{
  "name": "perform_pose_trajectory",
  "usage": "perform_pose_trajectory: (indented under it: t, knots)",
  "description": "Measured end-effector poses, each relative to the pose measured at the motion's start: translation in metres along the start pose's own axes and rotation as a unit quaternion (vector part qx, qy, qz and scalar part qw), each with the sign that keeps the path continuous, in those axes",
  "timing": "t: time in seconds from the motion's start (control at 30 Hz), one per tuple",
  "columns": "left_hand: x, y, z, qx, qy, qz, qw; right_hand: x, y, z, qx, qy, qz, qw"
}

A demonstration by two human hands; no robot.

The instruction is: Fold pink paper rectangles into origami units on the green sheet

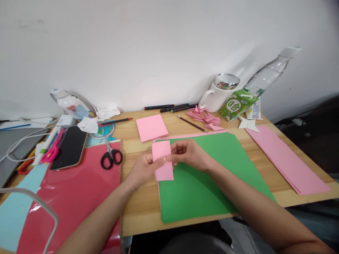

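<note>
A folded strip of pink paper (pixel 162 149) is held upright between my two hands, over the left edge of a green paper sheet (pixel 206 183). My left hand (pixel 147 164) grips its left side, thumb across the front. On the right side, my right hand (pixel 188 153) pinches the strip with thumb and fingertips, the other fingers curled. Both thumbs meet near the middle of the paper. Just behind lies a stack of square pink paper (pixel 152 127). Folded pink paper pieces (pixel 205 117) are heaped farther back on the right.
Black-handled scissors (pixel 111 157) rest on a red folder (pixel 79 190) at left, beside a phone (pixel 70 146) and pink scissors (pixel 54 148). A white mug (pixel 217 93), green drink carton (pixel 235 104) and plastic bottle (pixel 270 76) stand at back right. Long pink strips (pixel 287 160) lie at right.
</note>
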State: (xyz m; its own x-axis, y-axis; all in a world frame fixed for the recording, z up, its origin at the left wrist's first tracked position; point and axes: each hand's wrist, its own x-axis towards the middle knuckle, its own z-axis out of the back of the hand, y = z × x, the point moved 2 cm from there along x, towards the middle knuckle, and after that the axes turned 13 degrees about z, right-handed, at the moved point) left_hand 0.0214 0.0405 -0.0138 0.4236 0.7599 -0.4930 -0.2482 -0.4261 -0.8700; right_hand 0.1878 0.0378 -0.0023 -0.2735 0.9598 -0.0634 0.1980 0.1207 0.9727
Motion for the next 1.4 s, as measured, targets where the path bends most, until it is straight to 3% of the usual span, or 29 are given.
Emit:
perform_pose_trajectory:
  t: [0.13,0.3,0.5,0.67,0.9,1.03,1.23,1.4]
  knots:
    - [-0.001,-0.003,0.002,-0.045,0.006,0.025,0.999,0.0,0.004,0.004,-0.026,-0.005,0.005,1.0]
    - [-0.005,-0.006,-0.001,-0.128,0.072,0.045,0.988,-0.001,0.008,0.005,-0.031,0.004,0.014,0.999]
    - [-0.005,-0.009,0.002,-0.116,0.025,0.011,0.993,0.001,0.006,0.005,-0.029,-0.004,0.022,0.999]
    - [-0.007,-0.014,0.002,-0.149,0.034,-0.019,0.988,-0.001,0.006,0.004,-0.014,-0.003,0.013,1.0]
    - [-0.004,-0.007,0.001,-0.104,0.027,0.016,0.994,0.002,0.002,0.009,0.012,-0.026,0.034,0.999]
    - [-0.004,-0.005,0.002,-0.087,0.004,-0.004,0.996,0.002,0.0,0.008,0.021,-0.031,0.035,0.999]
    - [-0.004,-0.006,-0.001,-0.131,0.081,0.05,0.987,0.004,-0.002,0.011,0.036,-0.056,0.046,0.997]
    - [-0.004,-0.006,-0.002,-0.141,0.084,0.069,0.984,0.005,-0.004,0.012,0.036,-0.058,0.048,0.997]
